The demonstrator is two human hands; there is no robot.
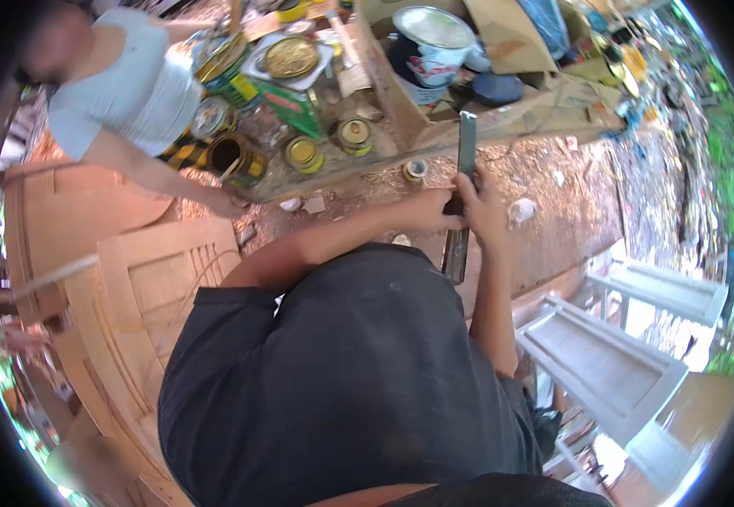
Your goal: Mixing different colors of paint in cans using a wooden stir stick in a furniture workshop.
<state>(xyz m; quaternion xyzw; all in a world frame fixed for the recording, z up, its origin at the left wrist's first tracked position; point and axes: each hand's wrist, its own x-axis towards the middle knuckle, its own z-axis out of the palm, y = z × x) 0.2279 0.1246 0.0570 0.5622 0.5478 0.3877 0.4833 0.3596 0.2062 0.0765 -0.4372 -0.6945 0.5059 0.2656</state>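
I hold a long, narrow, flat-sided bar, grey and metallic-looking, upright in the picture in front of me. Its lower end shows a darker, channel-like face, and I cannot make out its exact kind. My left hand reaches across from the left, its fingers closed at the bar's middle. On the other side, my right hand grips the bar slightly higher, fingers wrapped round it. Just left of the bar, a small pale cup stands among wood shavings.
A bench carries open tins, a dark-filled can and a cardboard box holding a paint bucket. Another person reaches in at left. Wooden panels lean left; pale painted panels stand right.
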